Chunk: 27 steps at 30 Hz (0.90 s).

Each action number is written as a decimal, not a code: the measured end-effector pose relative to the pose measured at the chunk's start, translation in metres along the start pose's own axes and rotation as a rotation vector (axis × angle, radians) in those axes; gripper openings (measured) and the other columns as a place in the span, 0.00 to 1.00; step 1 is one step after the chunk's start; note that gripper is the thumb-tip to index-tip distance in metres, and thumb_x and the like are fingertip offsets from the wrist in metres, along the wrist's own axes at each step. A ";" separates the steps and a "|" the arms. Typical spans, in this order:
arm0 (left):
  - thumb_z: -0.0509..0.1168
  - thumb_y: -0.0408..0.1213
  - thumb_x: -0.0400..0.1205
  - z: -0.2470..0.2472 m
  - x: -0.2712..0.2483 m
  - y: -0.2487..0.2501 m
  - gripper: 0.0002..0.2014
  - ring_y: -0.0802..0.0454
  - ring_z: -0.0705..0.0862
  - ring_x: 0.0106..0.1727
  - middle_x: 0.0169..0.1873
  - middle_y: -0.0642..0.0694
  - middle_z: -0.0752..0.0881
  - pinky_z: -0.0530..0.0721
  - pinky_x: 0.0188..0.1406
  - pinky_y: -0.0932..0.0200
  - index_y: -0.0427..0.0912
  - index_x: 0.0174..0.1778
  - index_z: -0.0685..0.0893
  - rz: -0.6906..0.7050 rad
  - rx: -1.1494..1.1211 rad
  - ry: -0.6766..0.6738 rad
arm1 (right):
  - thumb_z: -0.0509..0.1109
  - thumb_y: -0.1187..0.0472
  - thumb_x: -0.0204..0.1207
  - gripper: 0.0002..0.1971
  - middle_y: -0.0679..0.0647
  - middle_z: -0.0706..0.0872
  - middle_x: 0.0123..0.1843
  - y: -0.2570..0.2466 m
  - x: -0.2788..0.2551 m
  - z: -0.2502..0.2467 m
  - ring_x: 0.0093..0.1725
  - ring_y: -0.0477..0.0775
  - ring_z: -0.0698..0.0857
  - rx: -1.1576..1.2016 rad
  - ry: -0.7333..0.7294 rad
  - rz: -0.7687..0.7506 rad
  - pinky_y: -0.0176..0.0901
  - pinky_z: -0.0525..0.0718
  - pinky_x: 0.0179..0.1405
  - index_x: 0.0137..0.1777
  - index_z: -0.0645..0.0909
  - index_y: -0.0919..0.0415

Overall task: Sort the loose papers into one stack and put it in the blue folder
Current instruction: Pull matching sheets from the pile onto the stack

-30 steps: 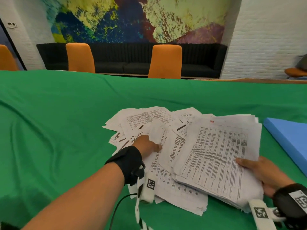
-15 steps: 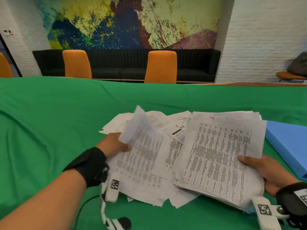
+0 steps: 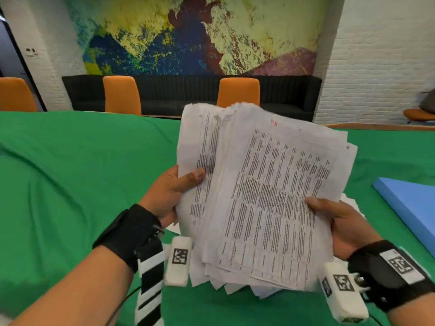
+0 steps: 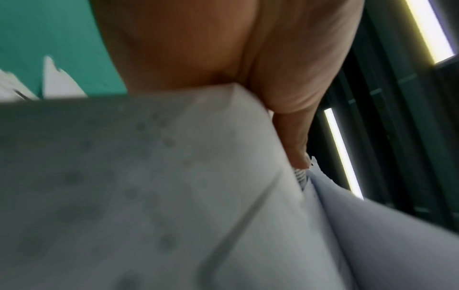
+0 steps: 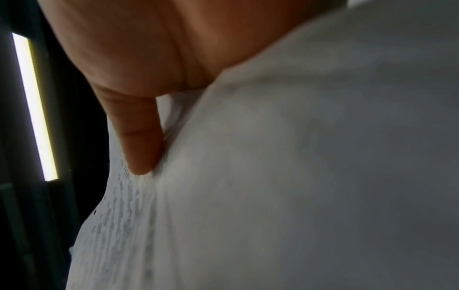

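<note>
An uneven stack of printed papers point(image 3: 263, 194) is raised off the green table, tilted toward me, its edges ragged. My left hand point(image 3: 171, 191) grips its left edge, thumb lying across the front sheet. My right hand point(image 3: 339, 222) grips the right edge, thumb on top. The left wrist view shows my left hand point(image 4: 293, 98) pressed on blurred papers point(image 4: 174, 196); the right wrist view shows my right hand point(image 5: 144, 137) with its thumb on the papers point(image 5: 298, 176). The blue folder point(image 3: 409, 208) lies shut on the table at the right. A few sheet corners point(image 3: 353, 203) poke out behind the stack.
A green cloth point(image 3: 70, 184) covers the wide table. Orange chairs point(image 3: 237, 92) and a black bench point(image 3: 188, 95) stand along the far wall under a painted mural. Loose sheets point(image 4: 57, 82) lie on the cloth in the left wrist view.
The papers lay spread on the table with my left hand gathering sheets. Now both hands have lifted them together as one stack, tilted up toward me.
</note>
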<state>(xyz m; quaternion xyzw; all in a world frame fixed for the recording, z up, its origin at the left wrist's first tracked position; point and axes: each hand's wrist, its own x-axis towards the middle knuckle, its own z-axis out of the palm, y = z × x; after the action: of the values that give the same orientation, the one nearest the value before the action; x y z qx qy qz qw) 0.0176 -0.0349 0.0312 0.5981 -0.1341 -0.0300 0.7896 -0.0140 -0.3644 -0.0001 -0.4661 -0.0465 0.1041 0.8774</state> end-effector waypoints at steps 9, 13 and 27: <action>0.64 0.29 0.85 0.059 0.003 0.007 0.06 0.53 0.91 0.36 0.36 0.48 0.93 0.91 0.36 0.56 0.39 0.51 0.87 0.048 0.148 -0.004 | 0.43 0.67 0.89 0.27 0.71 0.74 0.82 -0.026 0.001 -0.015 0.82 0.69 0.73 0.037 0.010 -0.220 0.70 0.63 0.83 0.81 0.74 0.68; 0.60 0.31 0.88 0.078 0.002 -0.023 0.11 0.54 0.89 0.30 0.29 0.51 0.90 0.88 0.30 0.59 0.41 0.42 0.84 -0.107 0.199 0.002 | 0.66 0.69 0.73 0.21 0.62 0.91 0.66 -0.018 -0.005 -0.023 0.61 0.64 0.92 -0.107 0.190 -0.199 0.61 0.92 0.53 0.64 0.88 0.60; 0.69 0.54 0.81 0.050 0.028 -0.098 0.30 0.43 0.89 0.46 0.51 0.41 0.87 0.89 0.46 0.51 0.46 0.76 0.71 -0.541 0.979 0.022 | 0.64 0.71 0.84 0.20 0.65 0.88 0.69 -0.055 -0.062 -0.182 0.57 0.69 0.93 -0.312 0.728 -0.012 0.77 0.85 0.59 0.73 0.82 0.57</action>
<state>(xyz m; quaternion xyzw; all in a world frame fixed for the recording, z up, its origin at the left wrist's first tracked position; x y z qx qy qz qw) 0.0433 -0.1151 -0.0451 0.9082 0.0340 -0.1597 0.3853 -0.0338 -0.5551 -0.0560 -0.5998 0.2496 -0.0813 0.7559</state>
